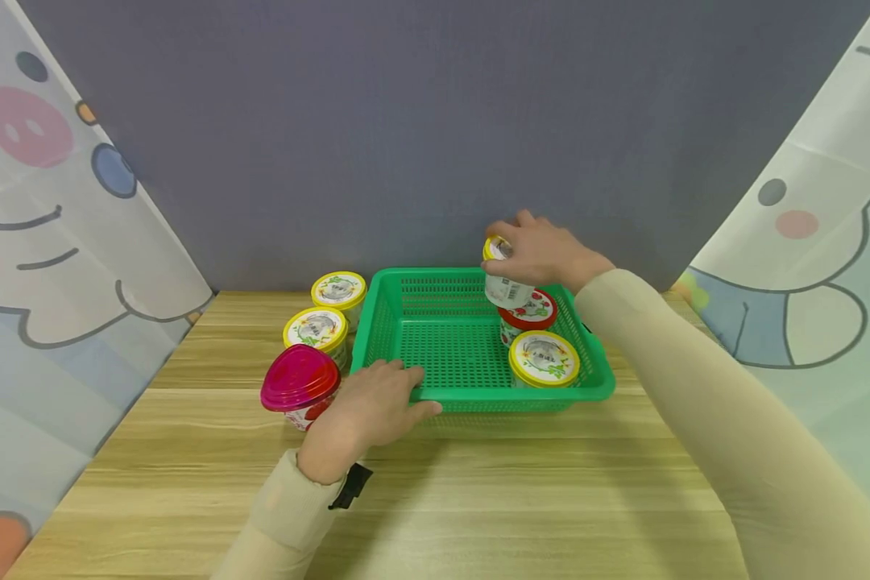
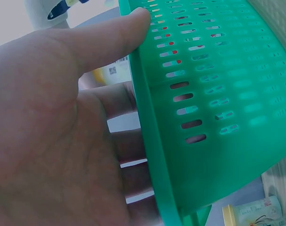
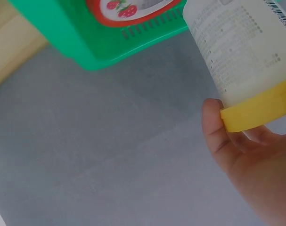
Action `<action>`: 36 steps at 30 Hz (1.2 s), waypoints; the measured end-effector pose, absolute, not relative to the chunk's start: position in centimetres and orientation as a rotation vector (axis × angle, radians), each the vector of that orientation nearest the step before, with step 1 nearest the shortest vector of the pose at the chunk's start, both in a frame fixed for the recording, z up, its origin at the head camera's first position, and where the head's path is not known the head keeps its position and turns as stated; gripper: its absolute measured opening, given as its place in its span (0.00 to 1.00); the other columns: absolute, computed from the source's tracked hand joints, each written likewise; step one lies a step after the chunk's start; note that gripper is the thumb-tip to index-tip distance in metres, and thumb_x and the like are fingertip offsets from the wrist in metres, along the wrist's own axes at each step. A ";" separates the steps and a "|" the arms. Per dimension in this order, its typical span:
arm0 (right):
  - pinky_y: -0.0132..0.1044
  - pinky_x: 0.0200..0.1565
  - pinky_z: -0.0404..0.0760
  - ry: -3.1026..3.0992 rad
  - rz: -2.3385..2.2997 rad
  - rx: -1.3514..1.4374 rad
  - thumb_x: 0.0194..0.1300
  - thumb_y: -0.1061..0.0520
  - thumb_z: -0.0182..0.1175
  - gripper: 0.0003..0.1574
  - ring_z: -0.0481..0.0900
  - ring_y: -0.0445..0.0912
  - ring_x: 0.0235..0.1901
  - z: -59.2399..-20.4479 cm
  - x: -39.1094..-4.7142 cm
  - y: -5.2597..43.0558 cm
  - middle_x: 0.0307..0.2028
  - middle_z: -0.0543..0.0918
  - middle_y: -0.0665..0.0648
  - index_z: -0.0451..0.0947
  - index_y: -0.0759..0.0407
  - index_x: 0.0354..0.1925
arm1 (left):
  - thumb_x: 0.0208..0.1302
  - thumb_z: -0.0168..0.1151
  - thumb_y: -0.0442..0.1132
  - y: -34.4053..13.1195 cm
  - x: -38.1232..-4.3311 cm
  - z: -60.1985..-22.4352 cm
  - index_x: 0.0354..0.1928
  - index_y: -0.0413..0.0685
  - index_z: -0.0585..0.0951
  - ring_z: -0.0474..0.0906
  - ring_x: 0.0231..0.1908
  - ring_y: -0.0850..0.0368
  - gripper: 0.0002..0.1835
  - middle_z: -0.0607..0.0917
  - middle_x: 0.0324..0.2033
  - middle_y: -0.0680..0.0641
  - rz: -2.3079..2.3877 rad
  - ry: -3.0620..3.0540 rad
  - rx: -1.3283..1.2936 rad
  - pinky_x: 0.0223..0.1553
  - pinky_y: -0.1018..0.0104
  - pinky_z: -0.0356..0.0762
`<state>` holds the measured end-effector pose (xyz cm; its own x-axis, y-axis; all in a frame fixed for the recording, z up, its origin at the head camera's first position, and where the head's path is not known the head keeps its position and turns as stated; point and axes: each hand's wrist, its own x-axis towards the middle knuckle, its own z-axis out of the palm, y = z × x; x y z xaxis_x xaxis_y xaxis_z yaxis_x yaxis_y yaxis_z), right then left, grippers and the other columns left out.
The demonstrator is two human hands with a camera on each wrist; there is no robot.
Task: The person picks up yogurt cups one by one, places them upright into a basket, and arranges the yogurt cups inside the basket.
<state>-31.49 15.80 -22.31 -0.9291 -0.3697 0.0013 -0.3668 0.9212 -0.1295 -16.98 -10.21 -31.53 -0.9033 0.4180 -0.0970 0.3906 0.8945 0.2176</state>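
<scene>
My right hand (image 1: 544, 251) holds a white tub (image 1: 506, 292) by its yellow lid, above the back right part of a green plastic basket (image 1: 478, 395). In the right wrist view, fingers curl at the lid's edge and the printed side of the tub (image 3: 246, 52) shows a barcode. My left hand (image 1: 373, 403) grips the basket's near left rim, thumb on one side and fingers on the other in the left wrist view. Inside the basket, at its right, are a red-lidded tub (image 1: 540, 308), partly hidden by the held one, and a yellow-lidded tub (image 1: 544, 360).
Left of the basket stand two more yellow-lidded tubs (image 1: 315, 329) and, nearer, a tub with a rounded pink lid (image 1: 300, 377). A wooden table (image 1: 522, 499) lies beneath. A grey panel (image 1: 333, 145) rises behind, with cartoon-printed cloths on both sides.
</scene>
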 end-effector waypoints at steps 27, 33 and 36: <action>0.59 0.50 0.74 3.019 -0.156 -0.698 0.67 0.30 0.48 0.43 0.66 0.58 0.54 -24.4 -31.7 11.2 0.62 0.65 0.61 0.62 0.42 0.75 | 0.70 0.61 0.60 -10.2 -16.8 -31.4 0.68 0.47 0.77 0.73 0.63 0.40 0.33 0.78 0.63 0.40 0.259 2.916 0.627 0.62 0.43 0.73; 0.59 0.50 0.75 3.007 -0.165 -0.709 0.67 0.30 0.49 0.42 0.67 0.58 0.54 -25.0 -32.1 10.7 0.63 0.65 0.61 0.62 0.42 0.75 | 0.70 0.62 0.60 -10.2 -16.7 -31.2 0.68 0.47 0.77 0.73 0.63 0.40 0.33 0.78 0.63 0.41 0.256 2.910 0.618 0.62 0.43 0.73; 0.58 0.49 0.74 3.003 -0.159 -0.704 0.68 0.30 0.49 0.42 0.67 0.58 0.54 -25.4 -32.3 10.7 0.63 0.64 0.61 0.62 0.41 0.75 | 0.70 0.61 0.60 -10.1 -16.7 -31.2 0.68 0.47 0.77 0.73 0.63 0.40 0.33 0.78 0.63 0.41 0.252 2.910 0.620 0.63 0.43 0.73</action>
